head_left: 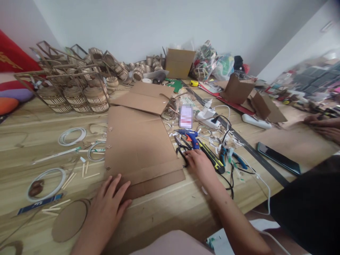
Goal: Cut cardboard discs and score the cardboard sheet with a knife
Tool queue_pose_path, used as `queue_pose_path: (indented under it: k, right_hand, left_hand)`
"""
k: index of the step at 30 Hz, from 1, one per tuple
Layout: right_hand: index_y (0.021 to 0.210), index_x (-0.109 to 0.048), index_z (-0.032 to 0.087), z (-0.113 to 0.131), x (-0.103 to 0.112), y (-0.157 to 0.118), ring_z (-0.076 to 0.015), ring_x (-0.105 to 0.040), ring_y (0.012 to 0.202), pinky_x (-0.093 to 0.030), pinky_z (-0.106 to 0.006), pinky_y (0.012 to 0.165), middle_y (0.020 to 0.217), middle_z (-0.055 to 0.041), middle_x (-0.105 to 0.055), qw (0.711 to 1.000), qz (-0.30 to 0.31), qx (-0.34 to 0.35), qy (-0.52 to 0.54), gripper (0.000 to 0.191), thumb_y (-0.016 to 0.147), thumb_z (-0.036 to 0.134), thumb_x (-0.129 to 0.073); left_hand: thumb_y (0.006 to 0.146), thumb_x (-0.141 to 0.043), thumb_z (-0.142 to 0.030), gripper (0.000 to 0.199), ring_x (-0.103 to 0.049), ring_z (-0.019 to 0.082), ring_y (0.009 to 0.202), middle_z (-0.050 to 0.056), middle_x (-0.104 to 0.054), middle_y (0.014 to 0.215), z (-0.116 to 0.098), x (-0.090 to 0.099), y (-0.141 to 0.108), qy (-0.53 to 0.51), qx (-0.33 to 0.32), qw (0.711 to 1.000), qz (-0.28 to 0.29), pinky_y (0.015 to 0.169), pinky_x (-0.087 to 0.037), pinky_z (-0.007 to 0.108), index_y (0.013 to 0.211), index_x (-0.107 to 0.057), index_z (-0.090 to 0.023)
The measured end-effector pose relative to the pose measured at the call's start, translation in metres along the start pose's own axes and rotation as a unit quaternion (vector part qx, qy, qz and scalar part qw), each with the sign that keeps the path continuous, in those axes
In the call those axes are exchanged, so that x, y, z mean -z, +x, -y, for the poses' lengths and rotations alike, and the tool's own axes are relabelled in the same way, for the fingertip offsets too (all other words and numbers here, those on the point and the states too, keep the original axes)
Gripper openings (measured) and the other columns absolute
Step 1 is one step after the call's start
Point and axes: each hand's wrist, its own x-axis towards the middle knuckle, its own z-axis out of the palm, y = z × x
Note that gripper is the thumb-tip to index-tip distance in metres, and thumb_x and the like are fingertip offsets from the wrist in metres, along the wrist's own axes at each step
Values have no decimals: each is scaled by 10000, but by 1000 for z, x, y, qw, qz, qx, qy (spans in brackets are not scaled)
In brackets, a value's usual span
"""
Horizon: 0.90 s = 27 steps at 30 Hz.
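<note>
My left hand (111, 200) lies open with fingers spread, its fingertips on the near left edge of a large brown cardboard sheet (138, 138). To the right of the sheet, my right hand (199, 163) has its fingers curled at the black handles of a pair of scissors (182, 156); part of the grip is hidden. Just beyond that hand lies a blue glue gun (191, 136) with an orange trigger. A yellow-and-black utility knife (211, 156) rests beside it, and blue-handled pliers (223, 157) lie farther right.
Small bamboo baskets in frames (74, 95) stand at the back left. White rings (71, 136), sticks and a cardboard disc (69, 219) lie at left. A power strip (208, 118), cables and a dark phone (278, 157) are right. Another person's hands (328, 127) rest at the far right.
</note>
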Motion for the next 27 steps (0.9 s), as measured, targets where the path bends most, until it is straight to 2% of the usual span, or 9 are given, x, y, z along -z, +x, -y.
queue_pose_path:
  k: [3,6,12,16,19,20,22,25,27]
  right_hand:
    - [1069,-743,183,-6,8,21,-264,-683,1066,-491,-337,928,1101,-135,-754,999,7,-19,-28,294,1013,190,-454]
    - [1018,-735,172,-7,11,43,-287,-716,986,-510,-342,819,1019,-155,-770,998,26,-40,-47,221,964,159,-522]
    - [1076,-694,135,-7,9,66,-313,-744,876,-529,-367,757,898,-167,-768,999,25,-38,-20,249,880,93,-547]
    - [1284,-611,100,-11,19,67,-335,-719,1001,-547,-424,856,1040,-183,-748,998,-24,-2,60,416,881,179,-539]
    - [1526,-397,122,-14,31,60,-306,-723,923,-569,-454,813,1045,-151,-729,985,-75,15,156,631,912,234,-485]
    - [1538,-389,146,-14,35,57,-287,-727,852,-578,-449,772,1005,-134,-728,976,-83,21,202,627,927,264,-471]
    - [1421,-540,207,-14,42,48,-251,-719,747,-594,-445,733,922,-98,-723,946,-85,23,313,490,965,368,-459]
    - [1112,-720,288,-10,47,30,-229,-695,711,-616,-450,738,836,-50,-701,823,-67,-31,563,336,829,468,-704]
    - [1063,-746,344,-7,43,18,-208,-671,692,-620,-405,690,816,-24,-675,770,-41,-63,634,373,711,435,-829]
  left_hand:
    - [984,-515,-368,348,-600,386,1239,147,-662,1372,0,-1,0,-3,2,1000,-5,952,-561,549,1223,-732,-239]
    - [969,-559,-355,333,-603,388,1237,138,-664,1373,-2,-1,0,-14,7,1000,-1,952,-563,554,1240,-726,-256]
    - [909,-686,-274,378,-557,407,1325,146,-621,1443,-11,11,4,-25,38,998,49,991,-559,558,1285,-710,-253]
    - [883,-731,-248,417,-539,425,1349,161,-597,1473,-19,21,9,-39,64,993,88,1029,-528,604,1300,-705,-248]
    - [904,-711,-237,436,-510,423,1383,149,-569,1508,-22,27,13,-55,86,988,117,1080,-455,677,1337,-677,-277]
    - [913,-702,-243,442,-499,422,1394,144,-562,1517,-20,30,13,-64,88,986,123,1085,-437,698,1352,-663,-284]
    - [933,-684,-275,451,-474,421,1416,138,-558,1523,-12,37,12,-90,83,985,120,1091,-418,716,1381,-634,-280]
    - [991,-594,-313,421,-459,382,1431,152,-577,1500,11,52,7,-117,113,985,48,1130,-417,654,1396,-604,-201]
    - [1018,-536,-298,374,-509,340,1381,154,-633,1428,26,62,4,-114,149,982,-5,1143,-434,589,1354,-624,-159]
